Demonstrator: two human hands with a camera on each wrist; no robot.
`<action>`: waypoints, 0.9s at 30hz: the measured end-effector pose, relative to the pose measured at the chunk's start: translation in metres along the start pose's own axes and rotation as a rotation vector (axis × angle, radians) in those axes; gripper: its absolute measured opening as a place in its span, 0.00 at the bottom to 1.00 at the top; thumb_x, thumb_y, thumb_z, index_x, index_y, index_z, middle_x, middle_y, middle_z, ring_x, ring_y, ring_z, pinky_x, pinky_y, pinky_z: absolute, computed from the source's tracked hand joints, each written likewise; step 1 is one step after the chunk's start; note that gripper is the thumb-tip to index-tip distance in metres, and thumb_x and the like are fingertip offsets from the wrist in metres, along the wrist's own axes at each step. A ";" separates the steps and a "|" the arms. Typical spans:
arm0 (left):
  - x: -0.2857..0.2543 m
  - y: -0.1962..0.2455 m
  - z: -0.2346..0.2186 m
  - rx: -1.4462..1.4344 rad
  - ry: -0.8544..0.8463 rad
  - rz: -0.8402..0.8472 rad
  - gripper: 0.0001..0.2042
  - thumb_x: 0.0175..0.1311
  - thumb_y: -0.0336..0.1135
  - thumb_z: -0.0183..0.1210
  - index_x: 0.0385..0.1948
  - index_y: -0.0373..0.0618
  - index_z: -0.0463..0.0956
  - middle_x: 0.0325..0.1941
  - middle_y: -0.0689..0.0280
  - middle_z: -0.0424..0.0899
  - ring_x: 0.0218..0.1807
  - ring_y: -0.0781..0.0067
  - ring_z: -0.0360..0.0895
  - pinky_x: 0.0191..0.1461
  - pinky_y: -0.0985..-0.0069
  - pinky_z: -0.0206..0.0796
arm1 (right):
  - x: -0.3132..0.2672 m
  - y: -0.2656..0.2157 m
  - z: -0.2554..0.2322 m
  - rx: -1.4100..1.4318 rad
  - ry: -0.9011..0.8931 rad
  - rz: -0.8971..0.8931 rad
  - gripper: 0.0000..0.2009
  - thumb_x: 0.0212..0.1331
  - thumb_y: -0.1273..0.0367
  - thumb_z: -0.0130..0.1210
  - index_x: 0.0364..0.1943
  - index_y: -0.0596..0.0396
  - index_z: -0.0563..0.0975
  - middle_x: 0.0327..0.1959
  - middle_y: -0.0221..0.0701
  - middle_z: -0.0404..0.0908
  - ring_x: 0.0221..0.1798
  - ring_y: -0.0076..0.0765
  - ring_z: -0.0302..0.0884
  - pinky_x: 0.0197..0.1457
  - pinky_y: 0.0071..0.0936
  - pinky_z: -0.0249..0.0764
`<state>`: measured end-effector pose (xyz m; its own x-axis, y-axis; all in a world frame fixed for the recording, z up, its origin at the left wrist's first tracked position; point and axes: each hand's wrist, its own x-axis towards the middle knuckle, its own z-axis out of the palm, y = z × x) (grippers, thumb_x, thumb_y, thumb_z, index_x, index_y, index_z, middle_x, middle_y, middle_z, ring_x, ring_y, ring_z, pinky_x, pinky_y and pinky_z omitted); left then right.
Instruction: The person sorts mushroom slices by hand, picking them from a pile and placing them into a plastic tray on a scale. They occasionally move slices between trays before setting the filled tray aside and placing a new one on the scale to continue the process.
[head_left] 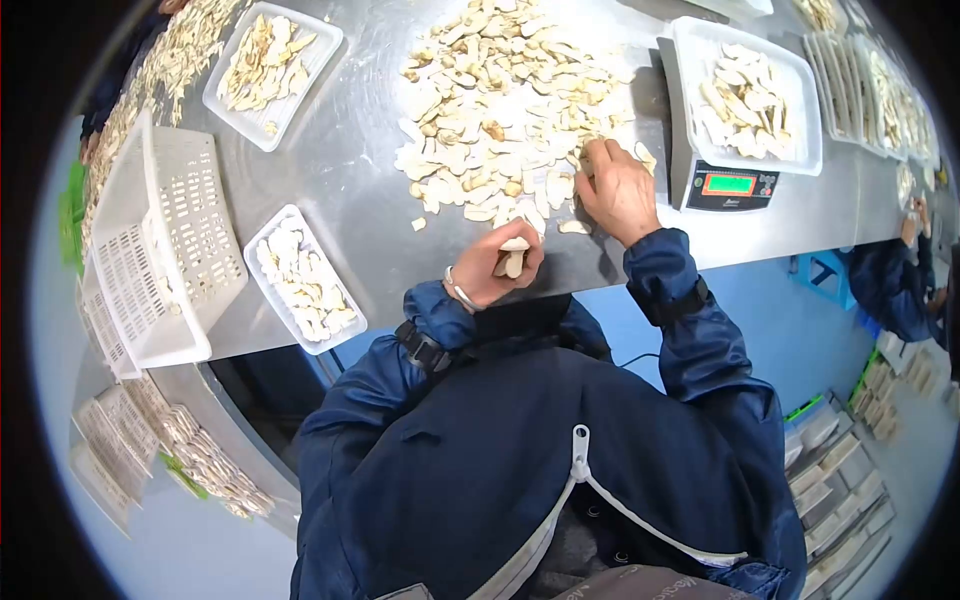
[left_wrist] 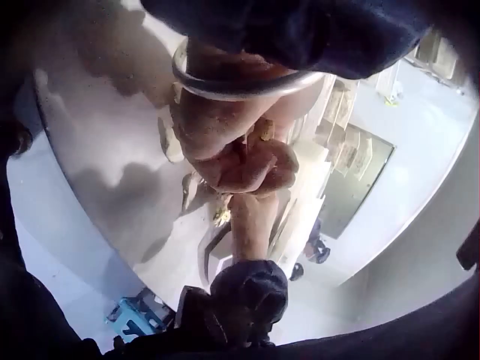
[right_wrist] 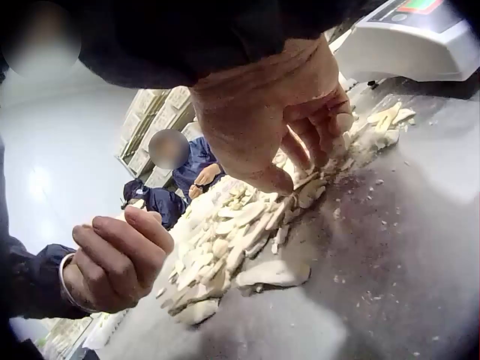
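My left hand [head_left: 487, 272] is at the table's near edge, its fingers curled round pale mushroom slices [head_left: 514, 258] that show between thumb and fingers. In the left wrist view the curled fingers [left_wrist: 251, 166] hide most of what they hold. My right hand [head_left: 620, 192] reaches down to the near right side of a wide heap of mushroom slices [head_left: 505, 110]. From the right wrist view, its thumb and bent fingers stand apart, with the fingertips [right_wrist: 343, 122] right at the slices. One loose slice [right_wrist: 274, 274] lies in front of the heap.
Right of the heap, a digital scale [head_left: 728, 188] bears a white tray [head_left: 808, 110] of slices. Two more trays, one far left [head_left: 330, 45] and one near left [head_left: 352, 325], hold slices. A white perforated basket [head_left: 200, 200] stands at the left. Other people sit farther along.
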<state>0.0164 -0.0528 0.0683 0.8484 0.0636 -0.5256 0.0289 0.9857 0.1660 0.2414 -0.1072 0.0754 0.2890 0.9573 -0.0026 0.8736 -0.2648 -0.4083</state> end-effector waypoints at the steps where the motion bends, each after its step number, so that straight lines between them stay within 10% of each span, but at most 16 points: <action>1: -0.003 0.001 0.000 0.011 0.041 0.010 0.12 0.70 0.42 0.48 0.31 0.46 0.74 0.29 0.63 0.77 0.29 0.73 0.71 0.29 0.78 0.61 | 0.000 0.001 0.003 0.025 0.046 -0.041 0.11 0.52 0.70 0.57 0.39 0.56 0.74 0.35 0.41 0.76 0.36 0.52 0.78 0.39 0.43 0.73; 4: -0.008 0.005 0.024 -0.040 0.237 0.037 0.11 0.71 0.41 0.48 0.32 0.45 0.74 0.30 0.64 0.76 0.30 0.73 0.72 0.31 0.78 0.62 | -0.001 0.001 0.003 0.035 0.042 -0.051 0.12 0.49 0.73 0.56 0.39 0.61 0.74 0.32 0.43 0.74 0.36 0.51 0.76 0.39 0.44 0.73; 10: 0.000 0.010 -0.001 0.192 -0.044 0.116 0.12 0.72 0.39 0.46 0.34 0.42 0.73 0.32 0.64 0.75 0.27 0.76 0.67 0.29 0.80 0.58 | -0.004 -0.004 0.001 -0.017 0.087 -0.086 0.10 0.48 0.73 0.57 0.36 0.60 0.74 0.33 0.41 0.72 0.35 0.50 0.75 0.39 0.43 0.73; 17: 0.001 0.011 -0.001 0.246 0.086 0.096 0.09 0.70 0.38 0.49 0.35 0.43 0.73 0.32 0.66 0.75 0.24 0.79 0.66 0.27 0.82 0.56 | -0.004 0.012 -0.002 0.040 0.167 -0.057 0.04 0.53 0.72 0.56 0.30 0.58 0.77 0.28 0.40 0.76 0.32 0.49 0.76 0.37 0.41 0.72; 24: 0.001 0.016 0.018 0.175 0.136 0.220 0.13 0.69 0.38 0.50 0.51 0.46 0.73 0.45 0.62 0.79 0.40 0.76 0.76 0.36 0.81 0.65 | 0.002 -0.035 -0.042 0.572 -0.219 0.203 0.08 0.55 0.72 0.56 0.37 0.59 0.80 0.31 0.39 0.81 0.31 0.43 0.80 0.35 0.32 0.74; 27: -0.001 0.020 0.008 0.179 0.113 0.218 0.16 0.74 0.43 0.43 0.48 0.40 0.71 0.41 0.63 0.78 0.35 0.76 0.72 0.34 0.81 0.62 | 0.024 -0.033 -0.022 0.174 0.095 -0.020 0.13 0.52 0.73 0.56 0.44 0.55 0.77 0.39 0.39 0.75 0.40 0.49 0.76 0.41 0.40 0.73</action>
<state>0.0204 -0.0348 0.0792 0.7810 0.2970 -0.5493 -0.0461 0.9047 0.4236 0.2285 -0.0779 0.1083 0.3152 0.9448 0.0899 0.8012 -0.2142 -0.5587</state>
